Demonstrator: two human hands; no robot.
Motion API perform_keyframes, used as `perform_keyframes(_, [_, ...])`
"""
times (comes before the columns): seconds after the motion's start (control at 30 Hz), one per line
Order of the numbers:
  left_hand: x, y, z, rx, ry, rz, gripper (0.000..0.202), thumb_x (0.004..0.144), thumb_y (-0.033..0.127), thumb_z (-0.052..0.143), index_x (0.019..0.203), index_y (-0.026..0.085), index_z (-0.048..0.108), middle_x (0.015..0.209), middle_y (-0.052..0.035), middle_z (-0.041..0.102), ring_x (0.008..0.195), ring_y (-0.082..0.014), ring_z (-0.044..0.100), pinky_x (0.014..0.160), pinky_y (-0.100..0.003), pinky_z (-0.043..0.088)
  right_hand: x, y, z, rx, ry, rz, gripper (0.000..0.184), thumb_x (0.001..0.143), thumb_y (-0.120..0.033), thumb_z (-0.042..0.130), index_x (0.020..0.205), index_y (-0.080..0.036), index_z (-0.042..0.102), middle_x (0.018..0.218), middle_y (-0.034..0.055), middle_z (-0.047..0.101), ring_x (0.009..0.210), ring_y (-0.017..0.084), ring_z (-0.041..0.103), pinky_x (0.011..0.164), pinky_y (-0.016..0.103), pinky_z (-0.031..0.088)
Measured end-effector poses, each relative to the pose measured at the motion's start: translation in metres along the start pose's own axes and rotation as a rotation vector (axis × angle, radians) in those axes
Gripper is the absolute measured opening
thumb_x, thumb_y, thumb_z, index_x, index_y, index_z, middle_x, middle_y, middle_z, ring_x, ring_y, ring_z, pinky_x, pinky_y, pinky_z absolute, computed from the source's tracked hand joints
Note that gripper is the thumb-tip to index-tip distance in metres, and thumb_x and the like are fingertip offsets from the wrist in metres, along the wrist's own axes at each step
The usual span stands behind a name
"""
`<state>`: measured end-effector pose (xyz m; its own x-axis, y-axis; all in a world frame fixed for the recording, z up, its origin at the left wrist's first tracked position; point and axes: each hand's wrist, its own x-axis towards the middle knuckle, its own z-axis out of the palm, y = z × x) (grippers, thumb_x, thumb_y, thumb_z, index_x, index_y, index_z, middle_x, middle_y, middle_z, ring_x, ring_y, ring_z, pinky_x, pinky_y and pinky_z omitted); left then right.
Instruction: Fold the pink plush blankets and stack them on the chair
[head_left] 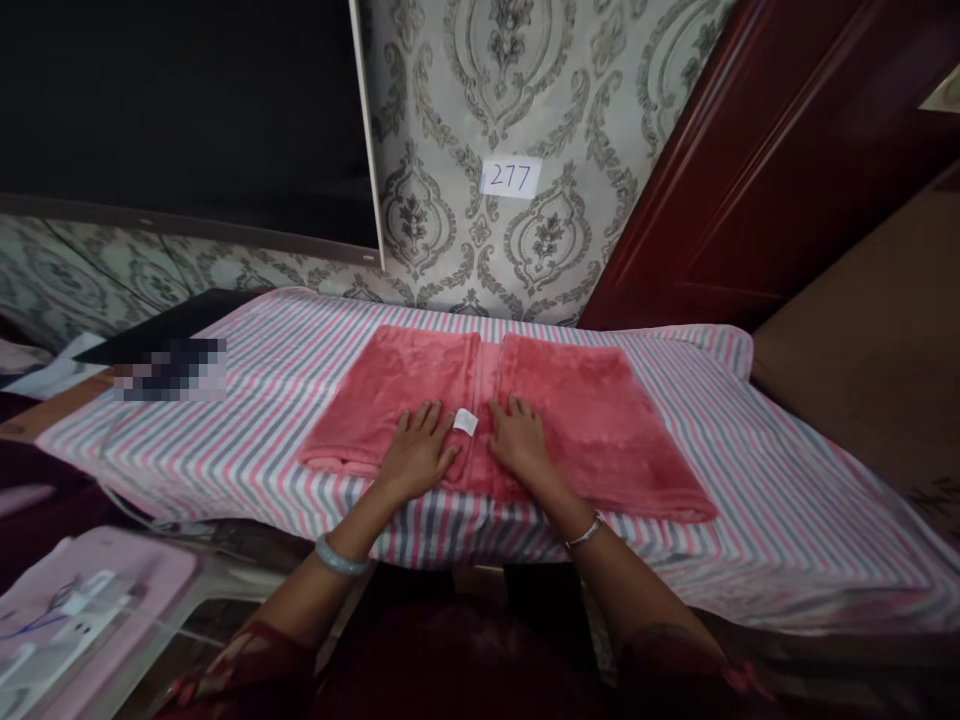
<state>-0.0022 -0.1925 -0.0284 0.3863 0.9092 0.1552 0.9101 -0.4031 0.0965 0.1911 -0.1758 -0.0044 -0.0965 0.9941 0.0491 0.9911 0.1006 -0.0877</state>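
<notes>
A plush coral-red blanket point(592, 420) lies folded on a striped cloth, its two side panels turned in so that their edges almost meet along a narrow gap in the middle. My left hand point(420, 450) rests flat on the left panel with the fingers spread. Just beside its fingertips, a small white label point(465, 422) sticks out near the panel's inner edge. On the inner edge of the right panel lies my right hand point(519, 438), palm down with its fingers extended. Neither hand grips the fabric.
The pink, grey and white striped cloth point(255, 400) covers the table and hangs over its front. A large black screen point(187, 110) stands at the back left. At lower left a power strip point(82, 620) lies on a pink surface. A dark red door point(697, 200) is behind right.
</notes>
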Motion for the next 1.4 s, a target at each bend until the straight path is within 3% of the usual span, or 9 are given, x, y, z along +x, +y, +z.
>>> perform_keyframes(0.2, [0.0, 0.0, 0.003, 0.004, 0.011, -0.001, 0.058, 0.101, 0.044, 0.04, 0.154, 0.018, 0.043, 0.163, -0.0163, 0.035, 0.152, -0.0339, 0.029, 0.122, -0.06, 0.026, -0.002, 0.002, -0.005, -0.026, -0.068, -0.084, 0.05, 0.1, -0.014, 0.037, 0.148, -0.016, 0.051, 0.145, 0.0186, 0.053, 0.133, 0.026, 0.048, 0.107, 0.037, 0.038])
perform_keyframes(0.37, [-0.001, -0.001, 0.006, -0.021, 0.039, -0.008, 0.062, 0.101, 0.045, 0.04, 0.155, 0.015, 0.039, 0.164, -0.0158, 0.034, 0.153, -0.0321, 0.028, 0.122, -0.058, 0.026, -0.01, -0.002, -0.016, -0.014, -0.057, -0.099, 0.048, 0.1, -0.017, 0.043, 0.147, -0.013, 0.052, 0.139, 0.0183, 0.058, 0.128, 0.027, 0.052, 0.107, 0.036, 0.037])
perform_keyframes(0.63, [-0.003, 0.0, 0.004, -0.081, 0.037, -0.017, 0.06, 0.1, 0.043, 0.042, 0.153, 0.015, 0.042, 0.163, -0.0156, 0.036, 0.153, -0.0327, 0.028, 0.123, -0.057, 0.024, -0.005, -0.016, -0.017, 0.044, -0.044, -0.161, 0.032, 0.1, -0.023, 0.045, 0.109, -0.012, 0.073, 0.113, 0.0164, 0.069, 0.106, 0.028, 0.062, 0.091, 0.035, 0.044])
perform_keyframes(0.87, [-0.003, 0.0, 0.006, -0.124, 0.048, -0.019, 0.059, 0.1, 0.042, 0.04, 0.153, 0.014, 0.042, 0.162, -0.0163, 0.036, 0.153, -0.0327, 0.027, 0.123, -0.058, 0.022, -0.006, -0.023, -0.007, 0.23, 0.047, -0.198, 0.037, 0.099, -0.022, 0.046, 0.13, -0.017, 0.066, 0.126, 0.0118, 0.067, 0.117, 0.024, 0.059, 0.101, 0.034, 0.042])
perform_keyframes(0.97, [-0.002, -0.003, 0.008, -0.21, 0.102, -0.008, 0.059, 0.097, 0.037, 0.047, 0.15, 0.013, 0.043, 0.161, -0.018, 0.038, 0.151, -0.0317, 0.031, 0.124, -0.056, 0.025, -0.006, -0.033, 0.001, 0.237, 0.062, -0.281, 0.043, 0.1, -0.022, 0.045, 0.141, -0.017, 0.059, 0.144, 0.0122, 0.057, 0.134, 0.025, 0.048, 0.114, 0.039, 0.033])
perform_keyframes(1.1, [-0.008, -0.028, 0.005, -0.374, 0.24, 0.013, 0.056, 0.088, 0.024, 0.05, 0.142, 0.011, 0.051, 0.155, -0.0183, 0.046, 0.146, -0.0277, 0.041, 0.122, -0.048, 0.034, -0.01, -0.042, 0.014, 0.222, -0.059, -0.369, 0.058, 0.103, -0.03, 0.043, 0.16, -0.021, 0.032, 0.166, 0.0079, 0.028, 0.154, 0.026, 0.02, 0.123, 0.05, 0.02])
perform_keyframes(1.2, [-0.017, -0.067, -0.01, -0.388, 0.348, -0.069, 0.057, 0.084, 0.019, 0.047, 0.141, 0.014, 0.053, 0.154, -0.015, 0.048, 0.145, -0.0283, 0.043, 0.122, -0.049, 0.035, -0.012, -0.042, 0.018, 0.222, -0.132, -0.408, 0.058, 0.106, -0.039, 0.039, 0.161, -0.029, 0.028, 0.169, 0.0039, 0.02, 0.156, 0.027, 0.013, 0.123, 0.054, 0.019])
perform_keyframes(1.3, [-0.026, -0.112, -0.029, -0.384, 0.394, -0.307, 0.058, 0.083, 0.027, 0.054, 0.138, 0.011, 0.055, 0.151, -0.019, 0.051, 0.143, -0.0351, 0.044, 0.121, -0.054, 0.033, -0.013, -0.043, 0.017, 0.223, -0.153, -0.392, 0.055, 0.106, -0.042, 0.037, 0.16, -0.029, 0.033, 0.169, 0.0043, 0.018, 0.156, 0.028, 0.011, 0.123, 0.057, 0.015])
perform_keyframes(1.4, [-0.028, -0.145, -0.044, -0.583, 0.281, -0.574, 0.056, 0.08, 0.033, 0.065, 0.131, 0.01, 0.061, 0.133, -0.0188, 0.065, 0.126, -0.0356, 0.06, 0.113, -0.05, 0.044, -0.012, -0.045, 0.015, 0.238, -0.16, -0.387, 0.055, 0.106, -0.044, 0.037, 0.159, -0.028, 0.034, 0.169, 0.0054, 0.019, 0.156, 0.029, 0.01, 0.123, 0.059, 0.013])
